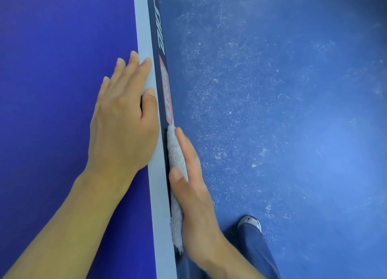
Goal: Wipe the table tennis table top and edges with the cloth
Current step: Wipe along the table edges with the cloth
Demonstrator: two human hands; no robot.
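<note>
The table tennis table top (58, 79) is deep blue and fills the left half of the view, bordered by a pale white line (144, 37). Its dark side edge (156, 27) carries white lettering and a red label (166, 90). My left hand (123, 119) lies flat on the top, fingers spread, thumb over the white line. My right hand (194, 192) presses a white fluffy cloth (177, 157) flat against the side edge, just below the red label. Part of the cloth is hidden behind my palm.
A scuffed blue floor (282, 111) fills the right side. My leg in dark blue trousers (255, 249) and a grey shoe (250, 222) stand close to the table edge at the bottom right.
</note>
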